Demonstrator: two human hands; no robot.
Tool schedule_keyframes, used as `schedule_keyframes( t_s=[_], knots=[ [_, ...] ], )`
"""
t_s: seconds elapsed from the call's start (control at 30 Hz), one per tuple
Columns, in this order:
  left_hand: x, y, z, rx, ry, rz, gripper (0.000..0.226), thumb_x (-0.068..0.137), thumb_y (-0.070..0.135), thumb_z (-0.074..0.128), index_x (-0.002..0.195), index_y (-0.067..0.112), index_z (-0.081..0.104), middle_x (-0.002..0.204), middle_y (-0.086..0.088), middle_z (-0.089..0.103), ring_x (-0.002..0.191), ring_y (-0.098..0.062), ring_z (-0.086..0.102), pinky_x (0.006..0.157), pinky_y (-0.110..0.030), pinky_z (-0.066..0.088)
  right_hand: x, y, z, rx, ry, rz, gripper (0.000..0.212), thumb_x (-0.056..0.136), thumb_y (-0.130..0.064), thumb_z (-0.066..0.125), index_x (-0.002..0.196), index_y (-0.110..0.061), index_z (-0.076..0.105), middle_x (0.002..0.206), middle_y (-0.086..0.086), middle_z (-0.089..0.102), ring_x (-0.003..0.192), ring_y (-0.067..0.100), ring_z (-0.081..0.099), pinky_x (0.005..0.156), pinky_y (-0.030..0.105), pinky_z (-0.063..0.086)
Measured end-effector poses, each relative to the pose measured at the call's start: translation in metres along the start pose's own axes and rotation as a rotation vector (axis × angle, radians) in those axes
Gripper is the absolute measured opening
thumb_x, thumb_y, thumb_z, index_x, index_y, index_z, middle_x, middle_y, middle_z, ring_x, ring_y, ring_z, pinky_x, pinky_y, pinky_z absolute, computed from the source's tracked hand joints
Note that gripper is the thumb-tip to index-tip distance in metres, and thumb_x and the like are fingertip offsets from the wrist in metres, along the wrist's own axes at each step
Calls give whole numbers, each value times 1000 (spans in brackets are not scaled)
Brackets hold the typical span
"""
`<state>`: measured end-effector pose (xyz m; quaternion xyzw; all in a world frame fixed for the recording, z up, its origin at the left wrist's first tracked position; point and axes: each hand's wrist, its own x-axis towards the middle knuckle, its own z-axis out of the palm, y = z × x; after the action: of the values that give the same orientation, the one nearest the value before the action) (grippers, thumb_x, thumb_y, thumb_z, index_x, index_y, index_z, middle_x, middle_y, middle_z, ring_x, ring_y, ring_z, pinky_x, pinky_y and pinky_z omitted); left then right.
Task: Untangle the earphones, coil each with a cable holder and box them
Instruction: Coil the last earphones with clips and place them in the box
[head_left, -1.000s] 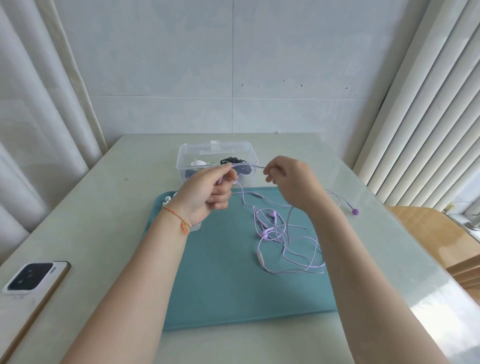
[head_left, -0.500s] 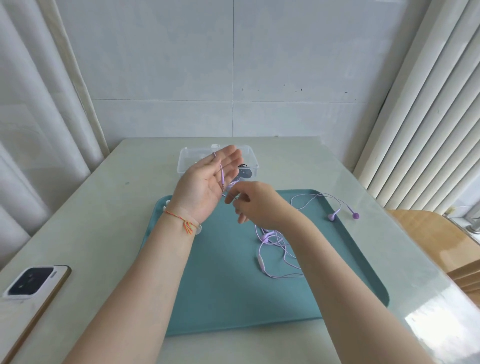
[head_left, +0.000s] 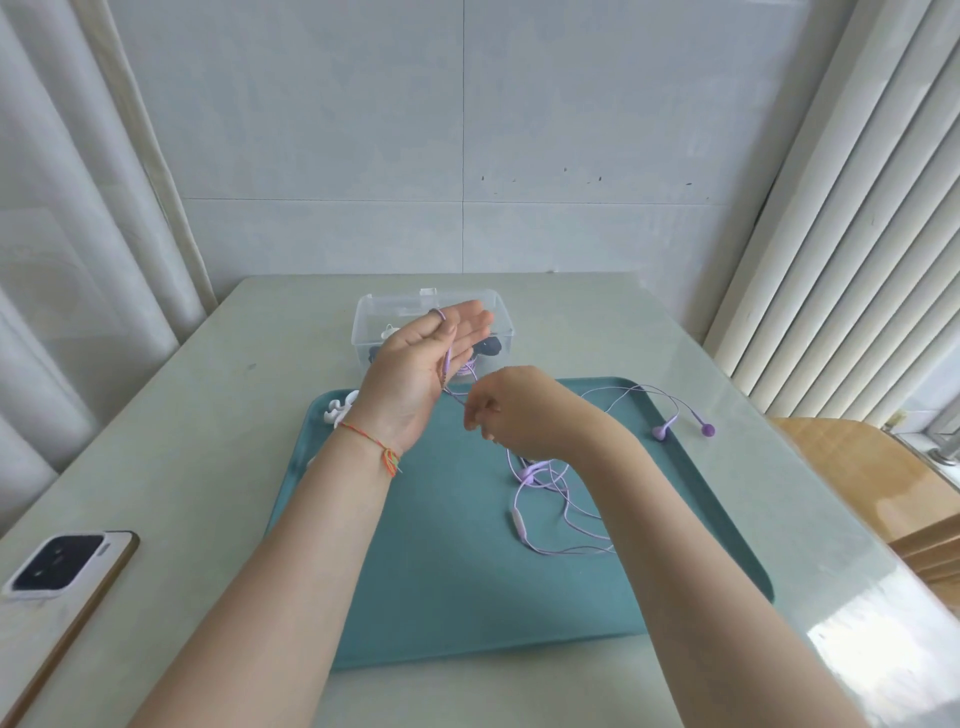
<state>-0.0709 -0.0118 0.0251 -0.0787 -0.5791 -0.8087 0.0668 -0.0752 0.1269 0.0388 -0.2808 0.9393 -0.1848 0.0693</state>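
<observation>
One purple earphone (head_left: 540, 499) is only partly wound: most of its cable lies loose at center right on the tray (head_left: 441, 597), buds at the tray's right edge. Your right hand (head_left: 514, 410) pinches the cable with curled fingers; your left hand (head_left: 421, 364), fingers straight, palm up, has cable looped over them. Nothing blocks you. A phone (head_left: 62, 566) lies lower left, a white holder (head_left: 340, 410) at the tray's upper left. Farther back, the box (head_left: 498, 317) already holds dark items; coiling, clipping and boxing remain.
</observation>
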Motion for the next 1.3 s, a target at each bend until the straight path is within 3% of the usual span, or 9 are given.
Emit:
schedule_keyframes(
  t_s=[0.13,0.2,0.33,0.53,0.73,1.0,1.13,1.2,1.3],
  knots=[
    [-2,-1,3,118,-8,-36,28,104,10,36,110,0,61,99,-16,69,80,-18,68,69,-18,48,-5,-4,-10,115,115,-70,21,94,-14,47,93,-12,68,63,-12,46,55,4,42,51,16,32],
    [-3,-2,6,188,-21,-68,27,103,8,35,97,3,61,77,-6,66,59,-10,56,52,-16,38,-7,-3,-15,152,189,-74,16,90,-22,59,83,-10,67,55,-9,42,49,5,38,48,17,29],
    [-3,-7,6,245,-28,-199,33,97,7,34,70,11,51,50,1,41,45,-14,29,48,-26,23,-11,5,-29,231,308,-16,26,79,-36,74,69,-19,57,55,-9,42,47,5,36,43,14,29],
    [-6,-4,9,186,-161,-431,44,96,32,28,59,16,46,49,4,18,40,-10,10,45,-24,9,-10,19,-33,373,360,-35,13,86,-26,69,81,-17,62,56,-4,40,43,5,32,43,14,27],
    [-5,-4,8,-57,-242,-444,42,94,30,30,58,17,46,44,7,16,34,-5,14,43,-21,7,-4,25,-25,567,422,-8,14,87,-23,70,84,-11,64,44,-11,31,39,7,26,41,15,20],
    [-4,-2,7,-139,-294,-469,35,94,28,32,65,15,48,46,7,23,35,-5,19,40,-21,12,3,24,-23,645,578,-22,9,88,-19,66,81,-15,62,54,-1,38,47,10,32,47,20,28],
    [-7,1,9,-180,-331,-426,23,90,26,40,71,15,47,48,8,24,36,-4,21,41,-21,14,9,32,-18,633,499,85,8,89,-21,63,81,-20,63,59,1,53,51,16,48,54,32,43],
    [-7,0,11,-222,-280,-396,24,96,24,38,77,15,48,50,7,29,38,-6,26,41,-20,19,10,34,-15,539,487,119,7,90,-20,60,91,-18,67,63,-3,53,55,12,46,54,27,41],
    [-3,-1,13,-312,-77,-338,30,103,19,35,81,12,54,57,3,53,49,-10,51,49,-20,45,9,28,-14,425,619,106,14,88,-15,59,101,-18,63,89,0,53,82,12,50,65,8,36]
  ],
)
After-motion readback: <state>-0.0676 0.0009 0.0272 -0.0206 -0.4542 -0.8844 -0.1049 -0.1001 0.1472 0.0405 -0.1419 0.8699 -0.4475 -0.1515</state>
